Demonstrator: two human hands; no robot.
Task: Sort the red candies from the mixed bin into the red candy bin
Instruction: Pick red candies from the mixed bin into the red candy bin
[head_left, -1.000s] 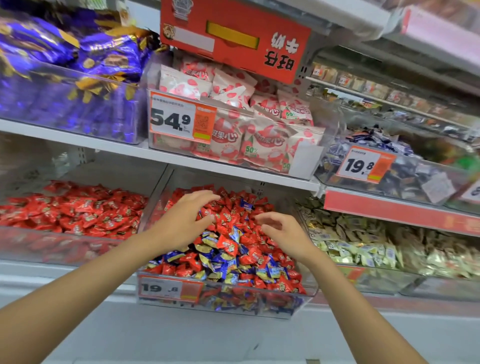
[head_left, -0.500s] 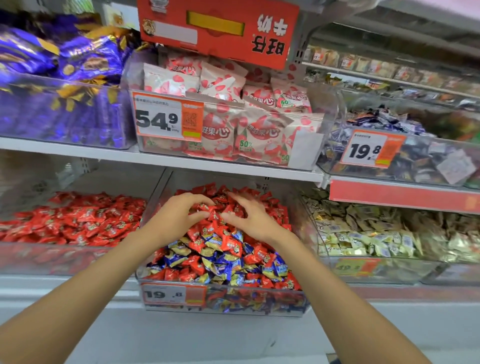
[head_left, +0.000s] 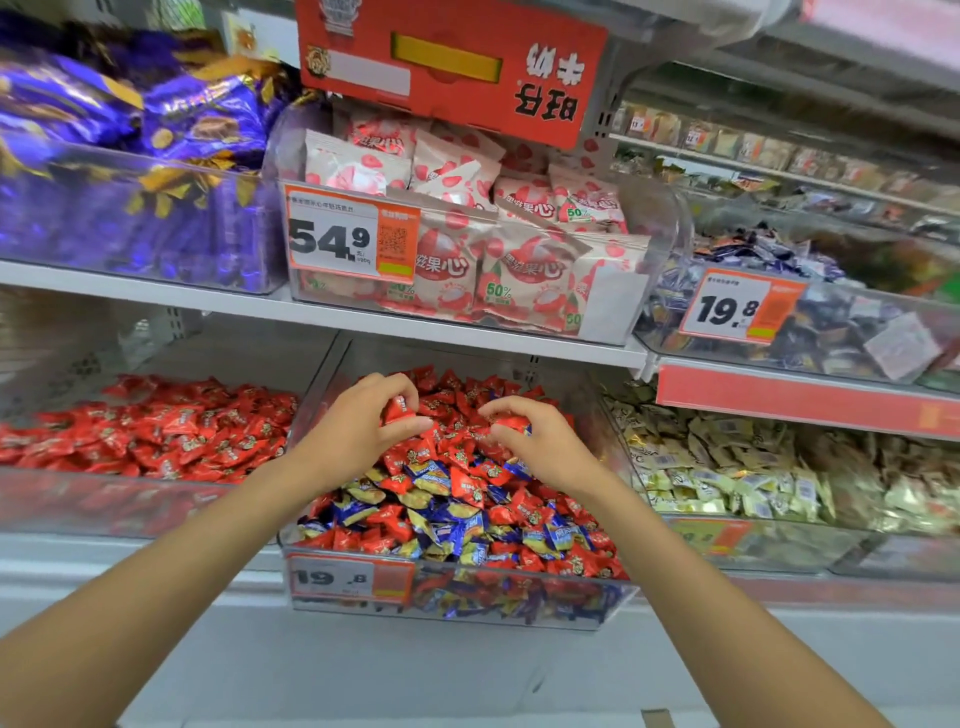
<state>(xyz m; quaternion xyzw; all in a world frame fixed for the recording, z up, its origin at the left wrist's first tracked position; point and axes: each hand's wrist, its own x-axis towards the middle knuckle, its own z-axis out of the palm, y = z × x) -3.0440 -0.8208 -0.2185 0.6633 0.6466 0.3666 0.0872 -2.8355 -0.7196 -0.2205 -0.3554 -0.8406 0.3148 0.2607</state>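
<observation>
A small red foil-wrapped candy (head_left: 399, 409) is pinched between the thumb and curled fingers of the left hand (head_left: 358, 434). It is held just above the back of the clear plastic mixed bin (head_left: 467, 603), which is heaped with red, blue and yellow sweets. Over the same heap, the right hand (head_left: 543, 444) curls its fingers round a second red candy (head_left: 509, 421). Just left of the mixed bin sits the clear red candy bin (head_left: 104, 501), holding only red pieces. To its right lies a bin of pale yellowish sweets (head_left: 727, 467). On the shelf above it stand pink-and-white strawberry packets (head_left: 519, 270).
</observation>
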